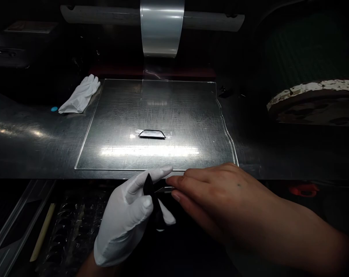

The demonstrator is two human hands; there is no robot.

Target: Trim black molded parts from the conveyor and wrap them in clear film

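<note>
A person's two hands meet at the front edge of a dim metal table [41, 148]. The left hand [121, 215] wears a white glove; the right hand [220, 194] is bare.

The black piece [149, 187] is in the left hand, just off the table's front edge. It is slim, tapering to a point at the top, and its long axis runs nearly up and down the view, leaning a little to the left at the tip. The gloved thumb presses its left side, another gloved fingertip shows past its right side, and the forefinger stretches above it towards the right hand.

The right hand is nearer to the piece's right side. Its thumb and fingers are together, seemingly pinching a thin, shiny strip [165, 189] that lies crosswise to the piece, one end towards it. Whether strip and piece touch, I cannot tell. From the right fingertips, the piece lies just to the left.

Beyond the hands, a clear sheet [188, 115] lies on the table, with a black-edged trapezoid [151, 134] near its middle. A band of film [162, 32] hangs from a bar [113, 16] behind. A spare glove [80, 95] lies left of the sheet, beside a blue disc [54, 109] with pale marks too small to read. No brand or other writing is legible.
</note>
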